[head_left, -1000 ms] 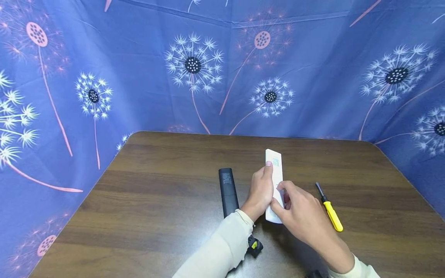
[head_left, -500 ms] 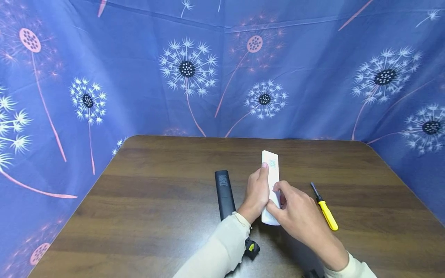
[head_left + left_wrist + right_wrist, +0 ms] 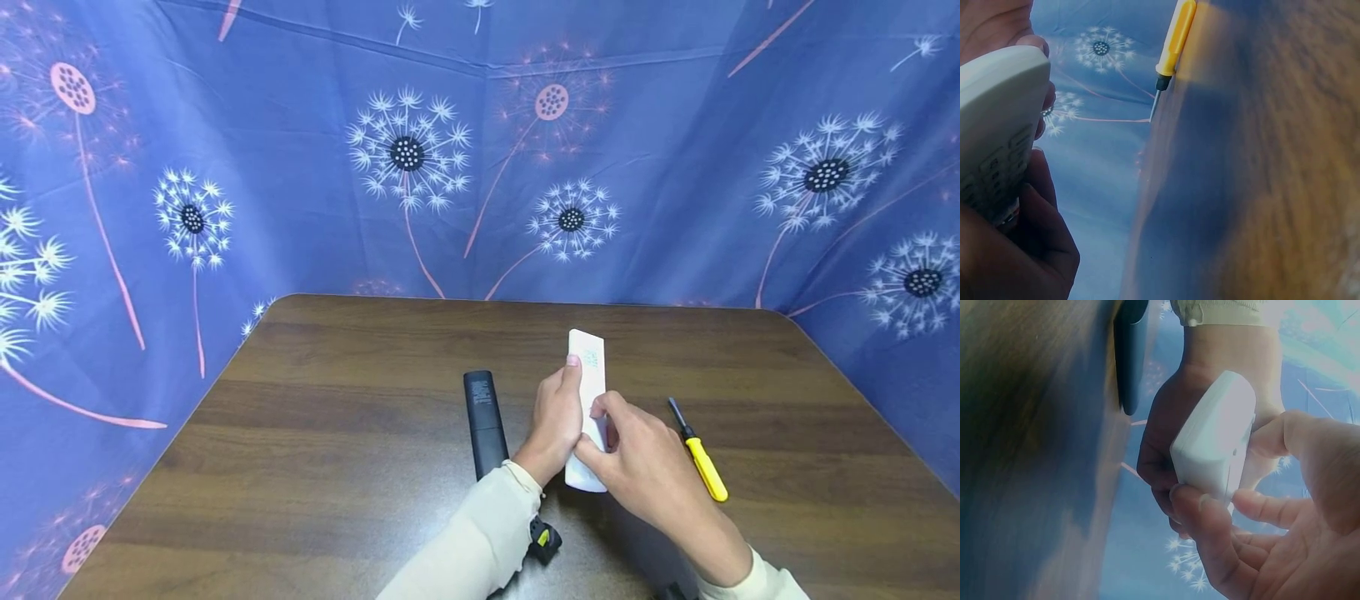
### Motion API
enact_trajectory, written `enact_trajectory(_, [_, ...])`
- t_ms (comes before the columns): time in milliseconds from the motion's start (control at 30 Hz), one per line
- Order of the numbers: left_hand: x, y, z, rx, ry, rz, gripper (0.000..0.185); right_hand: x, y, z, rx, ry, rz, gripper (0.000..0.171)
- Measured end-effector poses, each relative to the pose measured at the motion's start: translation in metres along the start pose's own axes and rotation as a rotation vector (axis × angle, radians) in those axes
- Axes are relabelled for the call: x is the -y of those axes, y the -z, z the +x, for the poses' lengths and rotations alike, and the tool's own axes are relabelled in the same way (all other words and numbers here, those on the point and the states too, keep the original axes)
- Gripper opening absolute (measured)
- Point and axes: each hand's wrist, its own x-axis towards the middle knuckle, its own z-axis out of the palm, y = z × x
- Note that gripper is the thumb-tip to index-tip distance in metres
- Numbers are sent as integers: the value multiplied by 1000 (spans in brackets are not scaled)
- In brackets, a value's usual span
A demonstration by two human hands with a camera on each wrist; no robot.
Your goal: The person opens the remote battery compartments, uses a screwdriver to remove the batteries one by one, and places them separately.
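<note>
The white remote [image 3: 587,400] is held above the middle of the counter [image 3: 345,467], its long axis running away from the person, far end tilted up and its button face turned downward. The left hand [image 3: 557,421] wraps its fingers [image 3: 572,375] along the remote's left edge. The right hand [image 3: 647,471] pinches the near end between curled fingers [image 3: 1210,534] and thumb. A black remote [image 3: 483,422] lies just left, a yellow screwdriver [image 3: 699,461] just right.

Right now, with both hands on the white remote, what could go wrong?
The white remote is held off the table by the left hand and right hand; if the right hand's fingers pry at its end, it could slip and drop. The screwdriver lies close by the right hand and might get knocked.
</note>
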Motion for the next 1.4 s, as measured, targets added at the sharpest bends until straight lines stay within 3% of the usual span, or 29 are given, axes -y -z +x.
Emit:
enact_trajectory(867, [3,2,0,20,-37,35,59,-2,-2,-1,-7,-1,5,26])
enact_trajectory(1133, [3,2,2,1,-82,31,58,-2,1,2,14,-5,43,26])
enact_trajectory(1400, [1,1,2,16,-74,34,57,-2,2,1,0,1,54,26])
